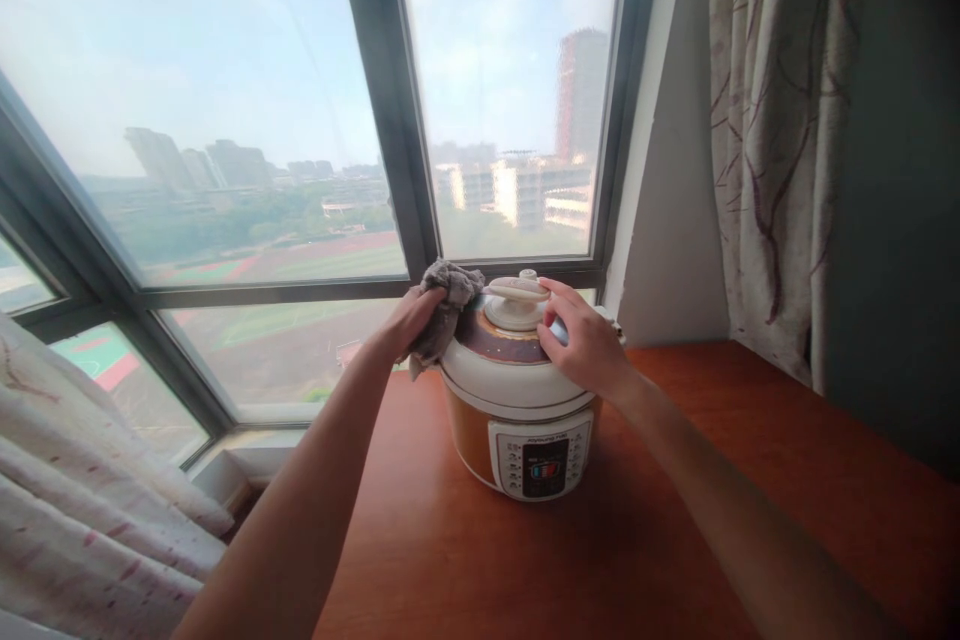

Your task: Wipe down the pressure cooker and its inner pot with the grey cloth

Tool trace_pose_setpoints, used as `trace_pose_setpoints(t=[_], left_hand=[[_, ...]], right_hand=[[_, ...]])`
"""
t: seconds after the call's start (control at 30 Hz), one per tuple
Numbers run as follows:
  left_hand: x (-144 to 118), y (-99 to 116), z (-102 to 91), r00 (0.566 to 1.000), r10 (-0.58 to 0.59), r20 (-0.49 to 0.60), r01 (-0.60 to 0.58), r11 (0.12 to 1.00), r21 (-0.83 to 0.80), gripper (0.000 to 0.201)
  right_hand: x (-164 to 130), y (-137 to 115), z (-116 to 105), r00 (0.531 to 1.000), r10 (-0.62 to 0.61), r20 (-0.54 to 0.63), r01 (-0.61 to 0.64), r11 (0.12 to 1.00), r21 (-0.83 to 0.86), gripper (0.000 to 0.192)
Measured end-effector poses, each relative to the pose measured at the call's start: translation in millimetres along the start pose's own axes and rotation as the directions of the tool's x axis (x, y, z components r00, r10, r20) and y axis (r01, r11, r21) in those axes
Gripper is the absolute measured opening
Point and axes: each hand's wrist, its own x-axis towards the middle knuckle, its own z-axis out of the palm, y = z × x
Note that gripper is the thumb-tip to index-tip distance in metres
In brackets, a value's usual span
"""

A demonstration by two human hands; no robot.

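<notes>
A white and brown electric pressure cooker (pixel 480 390) stands upright on the wooden table, its control panel (pixel 545 465) facing me. My left hand (pixel 412 318) is closed on a crumpled grey cloth (pixel 448 305), which lies against the left rim of the lid (pixel 491 345). At the top, my right hand (pixel 585 335) has its fingers bent round the right end of the cream lid handle (pixel 517 292). The palm side of that hand is hidden from view.
The reddish-brown table (pixel 420 540) reaches to the right wall. Tall windows with dark frames (pixel 375 100) rise just behind the cooker. Patterned curtains hang on the left (pixel 82 490) and on the right (pixel 780 150).
</notes>
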Motion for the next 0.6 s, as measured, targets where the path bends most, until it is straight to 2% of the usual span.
trace_pose_setpoints(t=[0.1,0.2,0.27,0.4,0.6], left_hand=[[-13,12,14.5,0.994,0.082,0.071,-0.088,0.992,0.091,0.017],[-28,11,21.3,0.97,0.22,0.099,-0.234,0.959,0.158,0.023],[-38,4,20.5,0.962,0.267,0.05,-0.272,0.95,0.154,0.027],[-52,-14,15.4,0.96,0.254,-0.122,-0.249,0.967,0.053,0.036],[-56,-30,15.9,0.92,0.347,-0.185,-0.324,0.935,0.141,0.037]], right_hand=[[0,0,0,1.0,0.004,-0.001,-0.004,1.0,-0.002,0.009],[0,0,1,1.0,0.004,-0.001,-0.004,1.0,0.001,0.009],[0,1,1,1.0,-0.006,-0.003,0.006,1.0,0.007,0.008],[1,2,2,1.0,-0.024,-0.008,0.024,1.0,0.016,0.008],[3,5,2,1.0,-0.01,-0.001,0.01,0.999,0.033,0.028]])
